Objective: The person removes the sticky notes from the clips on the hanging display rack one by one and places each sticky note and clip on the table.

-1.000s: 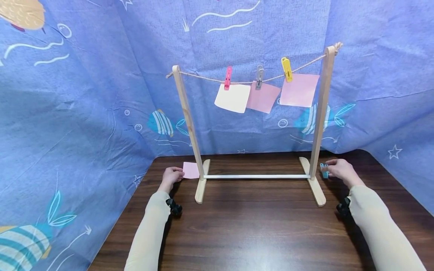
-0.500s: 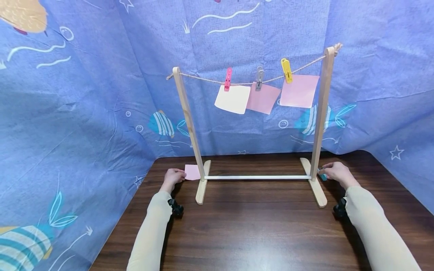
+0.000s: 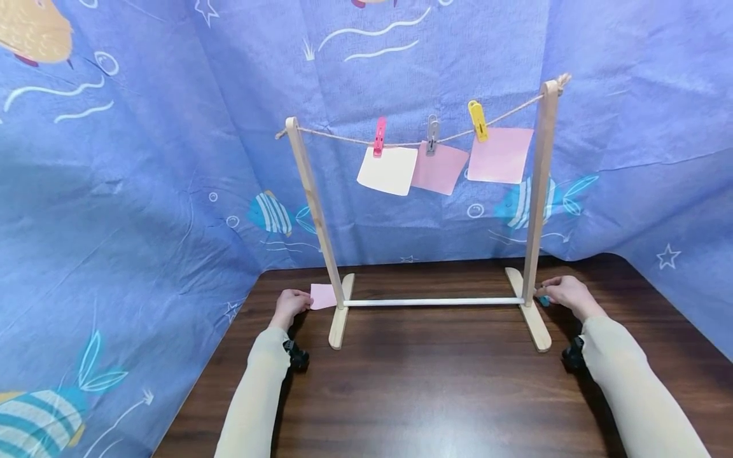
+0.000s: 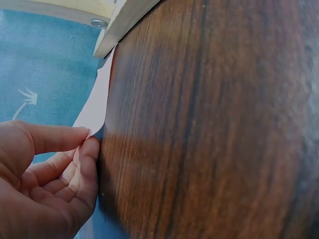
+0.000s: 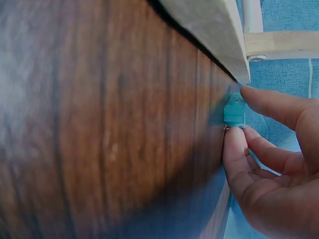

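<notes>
At the left end of the table my left hand (image 3: 292, 305) pinches the near corner of a square pink sheet of paper (image 3: 323, 296). The left wrist view shows that corner of the sheet (image 4: 98, 102) lifted between thumb and forefinger, the far edge reaching the rack's foot. Beyond the rack's right post, my right hand (image 3: 567, 294) holds a teal clothespin (image 5: 235, 109) low over the wood, thumb at one end and fingertips at the other. In the head view most of that clothespin (image 3: 544, 301) is hidden by the fingers.
A wooden rack (image 3: 541, 191) with a rope stands between the hands. Pink (image 3: 380, 137), grey (image 3: 432, 135) and yellow (image 3: 478, 121) clothespins hold a white sheet (image 3: 387, 170) and two pink sheets (image 3: 501, 154) there. Blue fish-print cloth (image 3: 172, 159) encloses the table (image 3: 435, 381).
My right hand has moved slightly left with the teal clothespin, closer to the rack's right post. The left hand keeps its pinch on the pink paper, almost still. The head view has shifted slightly.
</notes>
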`<state>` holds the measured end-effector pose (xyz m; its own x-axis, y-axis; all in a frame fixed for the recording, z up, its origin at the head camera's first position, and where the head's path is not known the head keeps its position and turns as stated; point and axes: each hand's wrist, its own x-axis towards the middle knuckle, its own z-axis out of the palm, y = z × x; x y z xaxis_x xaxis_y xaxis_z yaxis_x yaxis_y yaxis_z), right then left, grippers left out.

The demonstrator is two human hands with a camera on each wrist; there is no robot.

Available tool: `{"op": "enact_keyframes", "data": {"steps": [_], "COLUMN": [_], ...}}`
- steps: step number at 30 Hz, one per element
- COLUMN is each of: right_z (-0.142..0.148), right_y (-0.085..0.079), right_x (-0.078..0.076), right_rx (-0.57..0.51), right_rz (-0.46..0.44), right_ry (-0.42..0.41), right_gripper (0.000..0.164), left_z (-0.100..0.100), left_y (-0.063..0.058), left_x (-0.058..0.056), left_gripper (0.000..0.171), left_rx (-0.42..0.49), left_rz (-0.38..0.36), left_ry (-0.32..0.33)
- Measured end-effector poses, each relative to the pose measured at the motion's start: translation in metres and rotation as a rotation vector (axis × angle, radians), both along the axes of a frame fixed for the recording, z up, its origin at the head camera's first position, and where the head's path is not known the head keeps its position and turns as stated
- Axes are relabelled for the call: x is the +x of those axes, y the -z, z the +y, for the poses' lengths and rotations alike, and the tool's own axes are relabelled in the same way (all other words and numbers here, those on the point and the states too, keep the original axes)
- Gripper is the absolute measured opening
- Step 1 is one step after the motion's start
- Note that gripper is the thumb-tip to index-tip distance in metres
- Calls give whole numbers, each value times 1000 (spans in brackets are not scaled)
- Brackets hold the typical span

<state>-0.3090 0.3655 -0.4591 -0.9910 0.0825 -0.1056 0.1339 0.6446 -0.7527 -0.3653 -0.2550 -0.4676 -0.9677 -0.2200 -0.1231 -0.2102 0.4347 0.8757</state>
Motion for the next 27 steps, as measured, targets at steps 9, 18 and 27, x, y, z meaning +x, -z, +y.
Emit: {"op": "enact_keyframes", "data": {"steps": [9,18,27], "right_z": [-3,7,6], "right_y": [0,-4,-1], "right_x": [0,6,11], "right_rx": [-52,-128,-120], "right_rz": [15,-66,-52], "right_ry": [-5,-30,5], "right_gripper": [56,70,67], "left_z": [-4,-4,-9], "left_y": [3,1,3], "left_x": [5,5,9], "left_gripper": [18,14,21], "left_rx": [4,137,177], "left_rz": [31,50,47], "left_ry": [-7,-14,11]}}
